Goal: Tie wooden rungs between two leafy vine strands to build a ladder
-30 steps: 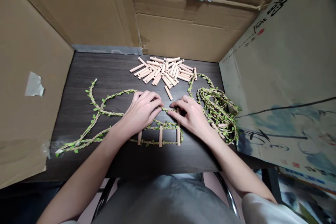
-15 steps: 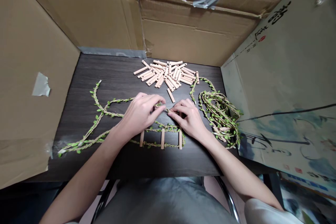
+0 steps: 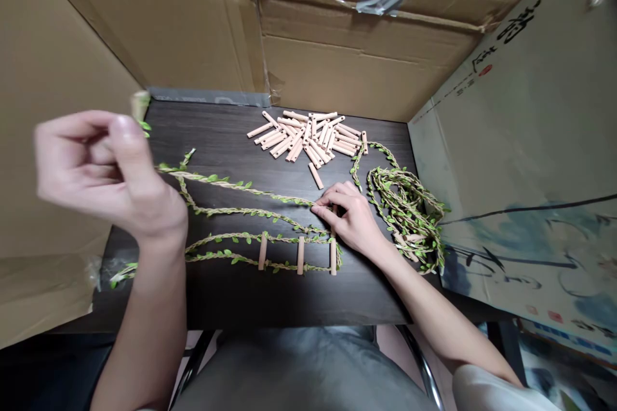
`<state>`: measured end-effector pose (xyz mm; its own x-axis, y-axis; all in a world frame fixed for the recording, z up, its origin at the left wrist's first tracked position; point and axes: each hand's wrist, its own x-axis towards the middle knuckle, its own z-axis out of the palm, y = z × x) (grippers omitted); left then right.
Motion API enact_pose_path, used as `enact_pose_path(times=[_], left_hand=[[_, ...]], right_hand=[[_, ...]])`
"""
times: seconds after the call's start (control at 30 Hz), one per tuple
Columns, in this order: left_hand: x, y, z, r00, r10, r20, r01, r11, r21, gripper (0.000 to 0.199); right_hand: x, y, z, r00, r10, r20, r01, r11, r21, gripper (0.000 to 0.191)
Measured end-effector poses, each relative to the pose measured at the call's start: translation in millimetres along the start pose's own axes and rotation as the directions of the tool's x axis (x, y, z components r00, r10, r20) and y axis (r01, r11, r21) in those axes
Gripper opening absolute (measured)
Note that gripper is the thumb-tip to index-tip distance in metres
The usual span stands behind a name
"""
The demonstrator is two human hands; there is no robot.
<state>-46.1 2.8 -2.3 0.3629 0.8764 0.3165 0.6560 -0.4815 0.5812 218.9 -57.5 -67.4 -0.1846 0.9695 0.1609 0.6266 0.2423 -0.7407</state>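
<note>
And here on the far left, a cardboard wall (image 3: 29, 64) flanks the dark desk (image 3: 226, 305), and the left hand (image 3: 110, 173) is up high, fingers curled closed around a leafy cord (image 3: 250, 190), a pale end poking out above the fist. Follow that cord: it runs in a long slant across to the right hand! Below it lies a second leafy strand (image 3: 236, 211), and nearer the person, two leafy lines joined by three upright wooden rungs (image 3: 300, 255), ladder-fashion. Behind, a heap of drilled wooden rods (image 3: 308, 135), with a single rod (image 3: 315, 176) lying just in front. Now the right hand (image 3: 344, 212), low at the desk, thumb and fingers pinched shut on the cord, right beside another rung, partly hidden. And on the right, a big leafy coil (image 3: 407, 205), a few rods among its loops, near the printed panel (image 3: 520, 160).
</note>
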Motion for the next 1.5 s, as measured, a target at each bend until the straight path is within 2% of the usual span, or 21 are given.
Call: enact_pose_path(times=[0.13, 0.23, 0.3, 0.4, 0.47, 0.53, 0.63, 0.8, 1.0, 1.2, 1.27, 1.4, 1.5], left_hand=[[6, 4, 12.2, 0.997, 0.059, 0.049, -0.063, 0.995, 0.078, 0.022], [11, 7, 27.5, 0.994, 0.105, 0.034, -0.109, 0.985, 0.131, 0.024], [9, 9, 39.2, 0.984, 0.165, 0.065, -0.172, 0.977, 0.128, 0.025], [3, 10, 57.3, 0.914, 0.293, 0.28, -0.313, 0.949, 0.029, 0.022], [-1, 9, 67.2, 0.88, 0.335, 0.337, -0.362, 0.932, 0.019, 0.019], [-3, 7, 73.7, 0.871, 0.349, 0.346, -0.376, 0.926, 0.012, 0.02], [-3, 5, 77.1, 0.877, 0.333, 0.346, -0.349, 0.937, -0.019, 0.021], [-2, 6, 74.9, 0.909, 0.254, 0.33, -0.232, 0.967, -0.106, 0.021], [0, 5, 66.4, 0.909, 0.162, 0.384, -0.122, 0.985, -0.124, 0.023], [-1, 7, 63.6, 0.915, 0.137, 0.379, -0.103, 0.989, -0.107, 0.015], [-2, 12, 65.9, 0.932, 0.141, 0.334, -0.092, 0.983, -0.159, 0.011], [-3, 21, 74.6, 0.988, 0.066, 0.14, -0.026, 0.962, -0.272, 0.006], [-5, 22, 82.2, 0.992, 0.048, 0.115, -0.016, 0.966, -0.258, 0.007]], right_hand=[[0, 1, 1, 1.0, 0.0, -0.005, 0.0, 1.0, -0.002, 0.011], [0, 2, 1, 1.0, -0.008, -0.008, 0.008, 1.0, -0.011, 0.011], [0, 3, 2, 1.0, -0.017, -0.006, 0.017, 1.0, -0.021, 0.01], [0, 3, 1, 1.0, -0.026, -0.008, 0.026, 0.999, -0.021, 0.01], [0, 3, 1, 1.0, -0.028, -0.007, 0.028, 0.999, -0.017, 0.011], [0, 4, 2, 0.999, -0.044, 0.0, 0.044, 0.999, -0.021, 0.012], [0, 5, 3, 0.997, -0.072, 0.011, 0.072, 0.997, -0.025, 0.013], [0, 8, 2, 0.997, -0.069, 0.017, 0.069, 0.998, -0.004, 0.013], [1, 7, -2, 0.996, -0.073, 0.046, 0.073, 0.997, 0.004, 0.013], [1, 6, -3, 0.996, -0.064, 0.059, 0.063, 0.998, 0.018, 0.013], [1, 6, -4, 0.996, -0.055, 0.067, 0.053, 0.998, 0.031, 0.013], [2, 6, -8, 0.994, -0.038, 0.099, 0.028, 0.994, 0.102, 0.013], [3, 5, -11, 0.993, -0.028, 0.111, 0.008, 0.985, 0.172, 0.014]])
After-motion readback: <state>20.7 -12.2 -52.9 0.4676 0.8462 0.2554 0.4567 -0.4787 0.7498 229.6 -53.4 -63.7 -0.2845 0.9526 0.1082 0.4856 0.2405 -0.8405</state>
